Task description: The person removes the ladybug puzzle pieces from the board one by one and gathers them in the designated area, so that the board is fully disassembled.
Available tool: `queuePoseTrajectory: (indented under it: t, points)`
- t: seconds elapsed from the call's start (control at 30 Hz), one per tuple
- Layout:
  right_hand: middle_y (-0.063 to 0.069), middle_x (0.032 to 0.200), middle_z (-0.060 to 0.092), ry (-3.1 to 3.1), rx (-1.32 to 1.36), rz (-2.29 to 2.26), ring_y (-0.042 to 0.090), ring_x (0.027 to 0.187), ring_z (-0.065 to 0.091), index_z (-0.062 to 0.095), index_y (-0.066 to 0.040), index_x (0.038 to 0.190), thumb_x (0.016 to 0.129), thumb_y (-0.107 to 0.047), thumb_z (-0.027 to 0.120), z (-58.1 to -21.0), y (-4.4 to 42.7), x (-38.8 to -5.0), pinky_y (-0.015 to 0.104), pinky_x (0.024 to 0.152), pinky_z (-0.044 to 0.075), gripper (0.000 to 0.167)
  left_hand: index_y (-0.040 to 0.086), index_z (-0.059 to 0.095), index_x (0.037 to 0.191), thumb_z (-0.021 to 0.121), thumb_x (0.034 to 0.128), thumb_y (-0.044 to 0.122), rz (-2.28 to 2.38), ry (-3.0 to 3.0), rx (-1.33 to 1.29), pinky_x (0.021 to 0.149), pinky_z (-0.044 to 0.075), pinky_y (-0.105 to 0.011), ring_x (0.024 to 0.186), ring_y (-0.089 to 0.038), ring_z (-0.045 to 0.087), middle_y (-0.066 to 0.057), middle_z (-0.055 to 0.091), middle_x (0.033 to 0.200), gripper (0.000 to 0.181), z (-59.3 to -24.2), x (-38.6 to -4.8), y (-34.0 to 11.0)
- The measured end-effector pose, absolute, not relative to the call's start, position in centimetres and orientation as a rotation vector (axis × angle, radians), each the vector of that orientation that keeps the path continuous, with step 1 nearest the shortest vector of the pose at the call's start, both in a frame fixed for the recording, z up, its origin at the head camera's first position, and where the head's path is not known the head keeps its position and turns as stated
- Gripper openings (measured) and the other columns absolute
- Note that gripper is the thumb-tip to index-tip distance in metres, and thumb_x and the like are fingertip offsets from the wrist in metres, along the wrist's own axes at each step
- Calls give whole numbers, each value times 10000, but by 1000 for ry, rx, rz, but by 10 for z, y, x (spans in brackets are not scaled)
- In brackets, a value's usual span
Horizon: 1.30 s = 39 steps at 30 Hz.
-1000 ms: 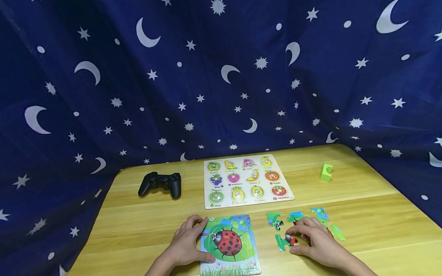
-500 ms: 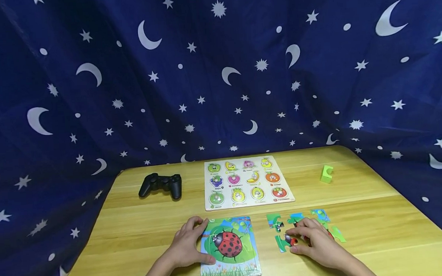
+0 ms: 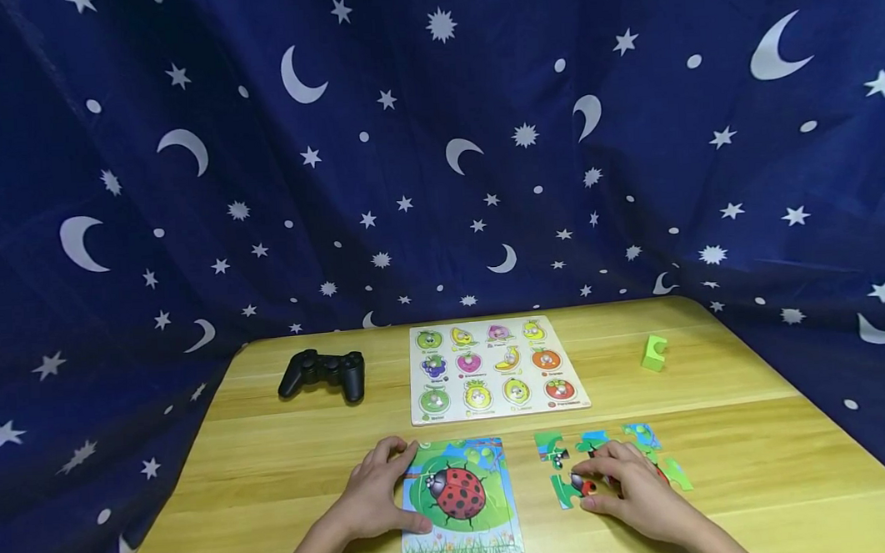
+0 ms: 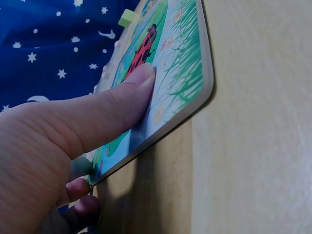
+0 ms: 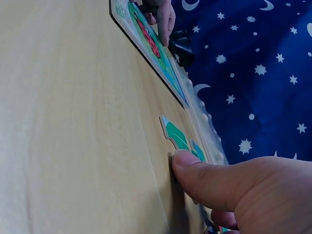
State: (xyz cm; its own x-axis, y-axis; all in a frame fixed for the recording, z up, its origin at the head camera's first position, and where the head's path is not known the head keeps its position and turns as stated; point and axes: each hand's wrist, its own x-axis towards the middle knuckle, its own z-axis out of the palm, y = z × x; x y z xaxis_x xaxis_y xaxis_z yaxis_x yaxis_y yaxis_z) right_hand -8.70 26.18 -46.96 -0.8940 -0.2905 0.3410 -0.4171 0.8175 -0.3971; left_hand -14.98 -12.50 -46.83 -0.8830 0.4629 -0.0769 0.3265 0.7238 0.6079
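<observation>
In the head view the left hand [image 3: 375, 493] holds the left side of a ladybug puzzle board [image 3: 478, 550]. Its thumb [image 4: 122, 102] presses on the board's face, and the other fingers curl at the edge near the upper left corner. Right of the board, the right hand [image 3: 637, 488] lies low over loose jigsaw pieces. Its thumb and index finger bracket a green, red and black jigsaw piece [image 3: 562, 491], which lies on the table. The palm and fingers hide part of the pieces beneath. In the right wrist view the thumb tip [image 5: 185, 157] meets a green piece.
Other loose jigsaw pieces, such as a green corner piece [image 3: 549, 445] and a blue one [image 3: 641, 435], surround the right hand. A fruit peg puzzle [image 3: 450, 416] lies behind the board. A black game controller [image 3: 323, 373] sits back left, a green block [image 3: 653, 354] back right on the wooden table [image 3: 272, 469].
The head view has tilted up a little, so everything sits slightly lower. Both hands, the board and the pieces keep their places relative to each other.
</observation>
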Motion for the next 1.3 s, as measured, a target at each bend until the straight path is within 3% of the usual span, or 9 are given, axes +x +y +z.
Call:
queuePoseTrajectory:
  t: [0.53, 0.7, 0.93, 1.1, 1.3]
  points:
    - [-190, 972, 562, -2721, 551, 678, -21, 920, 412, 726, -285, 1030, 783, -378, 792, -469, 263, -86, 246, 717, 354, 272, 58, 409, 1497, 876, 602, 577, 875, 2712, 638, 1009, 329, -607, 1315, -335, 378, -121, 397, 1436, 1135, -468, -150, -125]
    - [-183, 941, 532, -2731, 515, 725, -16, 879, 378, 722, -251, 1095, 791, -379, 788, -466, 259, -85, 213, 689, 312, 337, 58, 407, 1498, 875, 607, 575, 876, 2708, 642, 1008, 332, -605, 1318, -332, 378, -121, 396, 1436, 1132, -467, -149, -125]
    - [-164, 952, 507, -2697, 718, 768, -35, 902, 355, 707, -231, 1145, 826, -386, 755, -456, 220, -83, 226, 746, 298, 359, 66, 411, 1498, 879, 614, 558, 864, 2700, 620, 1019, 322, -619, 1338, -349, 366, -120, 389, 1446, 1115, -464, -150, -128]
    - [-140, 951, 433, -2729, 943, 775, -41, 870, 316, 681, -205, 1235, 840, -507, 688, -458, 183, -85, 203, 748, 252, 498, 76, 412, 1499, 872, 612, 573, 862, 2704, 616, 1026, 311, -634, 1341, -354, 365, -121, 385, 1454, 1116, -465, -151, -129]
    - [-144, 941, 353, -2790, 927, 796, -7, 848, 277, 691, -191, 1236, 791, -594, 658, -469, 163, -89, 219, 724, 231, 602, 93, 411, 1502, 852, 651, 569, 873, 2705, 645, 1013, 304, -664, 1346, -387, 362, -137, 375, 1479, 1071, -467, -147, -128]
